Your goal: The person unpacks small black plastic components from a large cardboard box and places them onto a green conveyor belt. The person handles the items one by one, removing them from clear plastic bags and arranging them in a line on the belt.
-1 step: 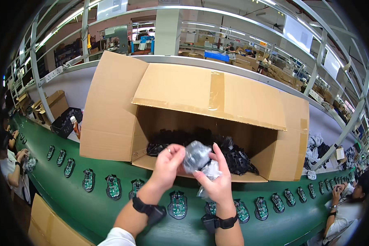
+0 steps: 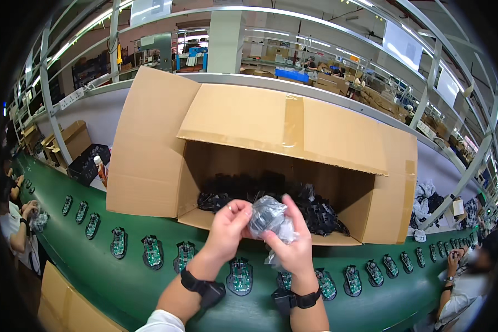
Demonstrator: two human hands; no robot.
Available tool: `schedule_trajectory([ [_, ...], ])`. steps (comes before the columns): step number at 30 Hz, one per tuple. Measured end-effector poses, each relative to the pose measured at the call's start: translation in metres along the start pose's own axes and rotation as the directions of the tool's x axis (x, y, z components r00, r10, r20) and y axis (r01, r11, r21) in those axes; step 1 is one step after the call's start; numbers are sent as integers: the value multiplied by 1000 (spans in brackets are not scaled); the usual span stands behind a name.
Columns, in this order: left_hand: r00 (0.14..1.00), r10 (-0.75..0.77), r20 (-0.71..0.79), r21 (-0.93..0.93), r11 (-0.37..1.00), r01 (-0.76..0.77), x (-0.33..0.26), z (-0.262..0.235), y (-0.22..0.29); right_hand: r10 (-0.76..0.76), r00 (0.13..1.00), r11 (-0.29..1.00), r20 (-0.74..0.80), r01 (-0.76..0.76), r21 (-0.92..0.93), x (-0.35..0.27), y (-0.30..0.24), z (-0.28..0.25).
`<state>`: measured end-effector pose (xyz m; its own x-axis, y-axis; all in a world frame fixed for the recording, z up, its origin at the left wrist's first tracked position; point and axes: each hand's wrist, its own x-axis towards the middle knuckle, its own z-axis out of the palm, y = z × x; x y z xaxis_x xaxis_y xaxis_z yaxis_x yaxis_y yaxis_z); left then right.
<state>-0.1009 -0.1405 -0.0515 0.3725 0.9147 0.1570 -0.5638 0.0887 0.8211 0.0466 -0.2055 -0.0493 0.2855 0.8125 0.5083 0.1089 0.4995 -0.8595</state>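
Bag (image 2: 271,213) lowered (seemingly dark contents (image 2: 264,218)).

Crumpled plastic film (image 2: 287,230) veils the dark item (image 2: 264,216) inside; the right forearm (image 2: 309,318) partly hides one green circuit board (image 2: 284,279); the lower edge crops the left sleeve (image 2: 161,322).

Hands (image 2: 227,229) holding plastic-wrapped item (image 2: 267,214), open cardboard box (image 2: 337,130), circuit boards (image 2: 240,278)

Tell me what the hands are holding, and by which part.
A clear plastic bag, its contents hard to make out: the left hand pinches its left edge, and the right hand holds its right side.
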Motion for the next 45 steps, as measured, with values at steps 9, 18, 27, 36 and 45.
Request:
schedule_trajectory([
  [9, 944, 225, 242, 682, 653, -330, -16, -10, 3, 65, 998, 978, -27, -69, -195, -3, 4, 8],
  [18, 927, 229, -297, -26, 969, -247, 13, -56, 26, 107, 946, 978, -304, -155, -138, 10, 8, 18],
  [27, 937, 140, -319, -105, 978, -182, 17, -71, 31, -139, 885, 612, 445, 430, -664, 20, -25, 105],
  [36, 898, 311, -311, 340, 919, -201, 12, -78, 48, -137, 847, 513, 514, 504, -694, 61, -5, 106],
  [45, 890, 407, -206, 654, 734, -184, 11, -100, 52, -88, 785, 268, 613, 612, -744, 103, -17, 103],
])
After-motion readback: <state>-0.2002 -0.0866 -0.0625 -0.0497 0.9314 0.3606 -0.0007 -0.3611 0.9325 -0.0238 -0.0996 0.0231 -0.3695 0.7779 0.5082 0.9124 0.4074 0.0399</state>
